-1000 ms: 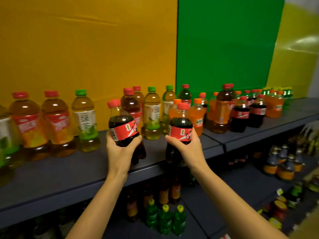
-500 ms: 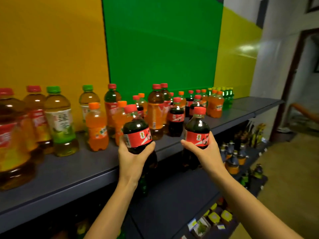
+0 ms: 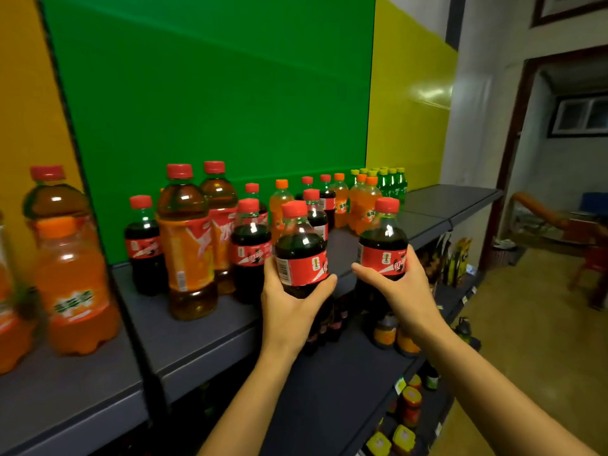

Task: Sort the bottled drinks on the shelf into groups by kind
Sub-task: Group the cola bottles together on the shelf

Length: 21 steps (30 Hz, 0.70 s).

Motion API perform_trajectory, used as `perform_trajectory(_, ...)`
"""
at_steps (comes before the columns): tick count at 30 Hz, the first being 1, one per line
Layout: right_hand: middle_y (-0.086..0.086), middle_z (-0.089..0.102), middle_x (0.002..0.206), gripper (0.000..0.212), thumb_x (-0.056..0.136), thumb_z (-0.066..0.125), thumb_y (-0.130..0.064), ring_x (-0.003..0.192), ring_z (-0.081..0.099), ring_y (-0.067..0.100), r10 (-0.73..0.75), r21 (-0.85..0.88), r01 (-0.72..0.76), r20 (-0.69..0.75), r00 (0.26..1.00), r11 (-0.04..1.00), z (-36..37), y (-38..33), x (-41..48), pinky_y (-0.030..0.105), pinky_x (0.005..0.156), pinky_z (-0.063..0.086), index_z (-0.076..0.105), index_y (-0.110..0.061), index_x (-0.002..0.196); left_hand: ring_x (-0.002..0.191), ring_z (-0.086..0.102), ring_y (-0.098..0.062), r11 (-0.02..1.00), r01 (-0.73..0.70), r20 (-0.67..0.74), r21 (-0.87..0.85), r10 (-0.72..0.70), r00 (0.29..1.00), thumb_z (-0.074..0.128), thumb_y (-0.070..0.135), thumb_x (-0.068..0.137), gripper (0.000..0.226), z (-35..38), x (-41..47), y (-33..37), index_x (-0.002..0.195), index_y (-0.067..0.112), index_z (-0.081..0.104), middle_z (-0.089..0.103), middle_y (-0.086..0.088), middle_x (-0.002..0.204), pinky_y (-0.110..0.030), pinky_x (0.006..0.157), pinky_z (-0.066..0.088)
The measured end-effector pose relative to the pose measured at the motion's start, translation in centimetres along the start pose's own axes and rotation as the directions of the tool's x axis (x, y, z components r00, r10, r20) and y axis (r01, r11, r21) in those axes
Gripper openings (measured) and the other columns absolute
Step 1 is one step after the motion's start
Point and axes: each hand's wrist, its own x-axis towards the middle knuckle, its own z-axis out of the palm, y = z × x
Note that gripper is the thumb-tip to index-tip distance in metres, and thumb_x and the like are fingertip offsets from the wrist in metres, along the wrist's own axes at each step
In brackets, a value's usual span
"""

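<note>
Cola is in both hands. The left hand (image 3: pixel 289 304) wraps its fingers and thumb round the label of one cola bottle (image 3: pixel 301 255). The right hand (image 3: pixel 401 284) grips a second cola bottle (image 3: pixel 383 248) in the same way. Both bottles are upright in the air, in front of the edge of the shelf (image 3: pixel 204 337), and do not yet stand on it.

I judge that the step is to put these two with the other cola. Some standing cola bottles (image 3: pixel 250 255) are just behind the left hand, and bare shelf shows to their right, before the orange soda bottles (image 3: pixel 363 209). To do it well, each bottle should stay upright, go down close beside the standing cola, and sit flat before the fingers let go. One hand at a time seems safer, because the gap looks narrow for two.

Two tall tea bottles (image 3: pixel 186 255) stand in the middle of the cola, and one lone cola bottle (image 3: pixel 143 248) is on their far side. They break the group and will probably need to move later. A passing wrist could also tip them.

A big orange bottle (image 3: pixel 74 284) stands far left. Small green bottles (image 3: pixel 391 184) stand at the back, by the right end of the green board (image 3: pixel 214 110). The lower shelf (image 3: pixel 329 390) carries more bottles and jars, too dark to name.
</note>
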Motion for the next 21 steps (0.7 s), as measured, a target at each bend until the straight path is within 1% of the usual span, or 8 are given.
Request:
perform_trajectory(3,-0.008,0.065,0.097,0.047,0.068,0.08,-0.026,0.085,0.065,0.002,0.0,-0.003,0.0,0.046,0.999,1.0,-0.5,1.7,3.5,0.024,0.074,0.053,0.051,-0.03,0.105,0.086,0.06,0.01,0.999,0.004,-0.031,0.041,-0.003,1.0,0.08,0.011,0.067,0.055,1.9,2.2,-1.9,0.102,0.037,0.046,0.059,0.013,0.101,-0.005,0.067,0.046)
perform_trajectory(7,-0.01,0.064,0.1,0.055,0.067,0.08,-0.028,0.092,0.063,0.005,0.001,0.009,-0.001,0.068,0.998,1.0,-0.3,3.9,7.5,0.028,0.08,0.052,0.05,-0.027,0.113,0.086,0.059,0.01,0.993,0.016,-0.091,0.114,-0.006,0.996,0.081,0.013,0.065,0.058,3.3,4.4,-3.7,0.109,0.026,0.047,0.059,0.012,0.101,-0.004,0.067,0.046)
perform_trajectory(9,-0.011,0.063,0.102,0.056,0.067,0.08,-0.028,0.094,0.061,0.004,-0.004,0.015,0.003,0.097,0.995,1.0,0.2,5.0,9.1,0.025,0.08,0.051,0.049,-0.028,0.113,0.087,0.058,0.012,0.989,0.014,-0.125,0.146,0.004,0.992,0.081,0.012,0.064,0.061,3.6,5.2,-4.5,0.113,0.022,0.046,0.059,0.015,0.101,-0.002,0.067,0.045)
perform_trajectory(12,-0.015,0.06,0.102,0.052,0.069,0.079,-0.028,0.094,0.059,-0.001,-0.015,0.051,0.007,0.151,0.988,0.999,1.2,6.4,11.2,0.017,0.076,0.047,0.046,-0.033,0.108,0.092,0.057,0.013,0.979,0.029,-0.189,0.201,0.01,0.982,0.083,0.016,0.062,0.066,3.9,6.1,-5.7,0.115,0.026,0.044,0.058,0.018,0.104,-0.002,0.07,0.045)
perform_trajectory(14,-0.017,0.06,0.102,0.049,0.071,0.077,-0.028,0.094,0.058,-0.004,-0.024,0.086,0.007,0.193,0.981,0.996,2.2,7.3,12.5,0.015,0.074,0.047,0.045,-0.035,0.107,0.093,0.057,0.012,0.973,0.049,-0.245,0.226,0.008,0.969,0.083,0.018,0.062,0.068,4.2,6.6,-6.4,0.117,0.025,0.043,0.057,0.018,0.106,-0.001,0.07,0.044)
perform_trajectory(17,-0.012,0.062,0.108,0.05,0.071,0.076,-0.03,0.099,0.06,-0.001,-0.032,0.134,-0.004,0.26,0.965,0.991,3.6,8.6,14.3,0.018,0.082,0.048,0.046,-0.032,0.111,0.096,0.055,0.008,0.956,0.082,-0.328,0.28,0.015,0.945,0.082,0.02,0.062,0.07,4.7,7.4,-6.9,0.117,0.027,0.039,0.055,0.019,0.105,0.002,0.067,0.041)
perform_trajectory(19,-0.009,0.061,0.111,0.051,0.071,0.076,-0.03,0.101,0.059,0.002,-0.039,0.16,-0.009,0.296,0.954,0.987,4.2,9.5,15.4,0.019,0.084,0.047,0.045,-0.032,0.112,0.1,0.055,0.001,0.94,0.103,-0.37,0.325,0.026,0.928,0.081,0.024,0.063,0.07,5.0,7.8,-7.2,0.117,0.03,0.037,0.054,0.017,0.107,-0.002,0.068,0.043)
perform_trajectory(21,-0.007,0.061,0.113,0.052,0.072,0.077,-0.031,0.103,0.059,0.003,-0.046,0.172,-0.016,0.345,0.937,0.985,4.8,10.2,16.2,0.02,0.085,0.047,0.045,-0.032,0.113,0.104,0.056,-0.007,0.92,0.129,-0.404,0.371,0.035,0.914,0.08,0.027,0.064,0.07,5.1,8.2,-7.5,0.117,0.032,0.034,0.055,0.011,0.111,-0.008,0.073,0.042)
